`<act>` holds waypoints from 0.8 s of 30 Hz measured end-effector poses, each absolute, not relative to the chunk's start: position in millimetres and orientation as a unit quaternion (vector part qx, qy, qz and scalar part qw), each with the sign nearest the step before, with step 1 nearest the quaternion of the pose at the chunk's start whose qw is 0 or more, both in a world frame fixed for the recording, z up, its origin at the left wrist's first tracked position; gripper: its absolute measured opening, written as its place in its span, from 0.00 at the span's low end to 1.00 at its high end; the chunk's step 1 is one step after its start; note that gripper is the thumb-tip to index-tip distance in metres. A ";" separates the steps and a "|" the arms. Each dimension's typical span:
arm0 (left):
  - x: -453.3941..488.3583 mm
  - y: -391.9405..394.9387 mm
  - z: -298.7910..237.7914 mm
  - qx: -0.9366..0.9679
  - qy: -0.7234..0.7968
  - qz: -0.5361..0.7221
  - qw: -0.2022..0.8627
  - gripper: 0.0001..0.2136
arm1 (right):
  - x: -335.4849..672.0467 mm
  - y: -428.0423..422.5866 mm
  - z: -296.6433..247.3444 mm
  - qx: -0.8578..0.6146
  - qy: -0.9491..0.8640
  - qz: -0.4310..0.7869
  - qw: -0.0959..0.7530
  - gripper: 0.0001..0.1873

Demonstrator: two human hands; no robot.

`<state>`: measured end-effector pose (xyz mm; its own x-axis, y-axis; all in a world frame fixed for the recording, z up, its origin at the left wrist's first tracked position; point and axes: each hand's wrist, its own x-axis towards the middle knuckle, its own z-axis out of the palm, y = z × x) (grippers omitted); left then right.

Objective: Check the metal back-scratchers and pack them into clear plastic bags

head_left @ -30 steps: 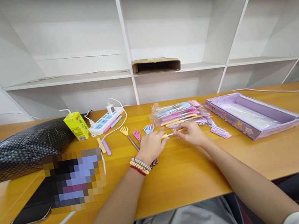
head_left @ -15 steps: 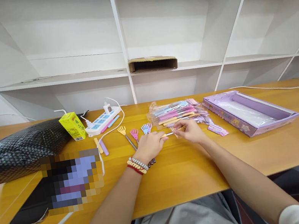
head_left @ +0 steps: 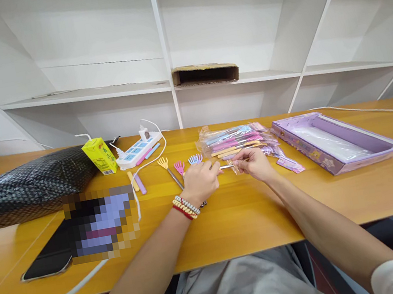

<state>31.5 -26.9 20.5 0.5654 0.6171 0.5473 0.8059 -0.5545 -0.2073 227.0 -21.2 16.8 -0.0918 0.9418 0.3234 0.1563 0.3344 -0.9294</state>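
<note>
Both my hands meet over the middle of the wooden table point(head_left: 240, 220). My left hand point(head_left: 202, 181), with bead bracelets at the wrist, is closed on one end of a thin metal rod point(head_left: 226, 166). My right hand point(head_left: 254, 163) pinches the rod's other end together with a small clear wrapper. Just left of my left hand lie small hand-shaped scratchers: a yellow one point(head_left: 163, 163), a pink one point(head_left: 179, 166) and a blue one point(head_left: 194, 159). Behind my hands sits a pile of packaged scratchers point(head_left: 235, 139) in clear bags.
An open purple box point(head_left: 336, 142) lies at the right. At the left are a black mesh bag point(head_left: 24, 185), a yellow drink carton point(head_left: 99, 155), a white power strip point(head_left: 136, 152) with cables, and a dark tablet point(head_left: 49, 259). White shelving with a cardboard box point(head_left: 205, 74) stands behind.
The rod between my hands now shows bare metal; the yellow handle seen on it earlier is out of sight. My hands stay together; the camera view shifted slightly.
</note>
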 end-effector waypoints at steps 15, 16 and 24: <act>20.1 -16.5 29.7 -0.887 -0.409 -0.177 0.125 0.16 | 226.0 -23.3 33.0 -0.457 -0.693 0.326 0.454 0.17; 18.5 -14.9 29.5 -0.884 -0.414 -0.177 0.126 0.16 | 234.9 -21.4 37.2 -0.465 -0.701 0.290 0.456 0.16; 18.3 -9.6 25.0 -0.880 -0.425 -0.183 0.109 0.15 | 360.8 -15.8 64.5 -0.746 -0.637 0.074 0.181 0.12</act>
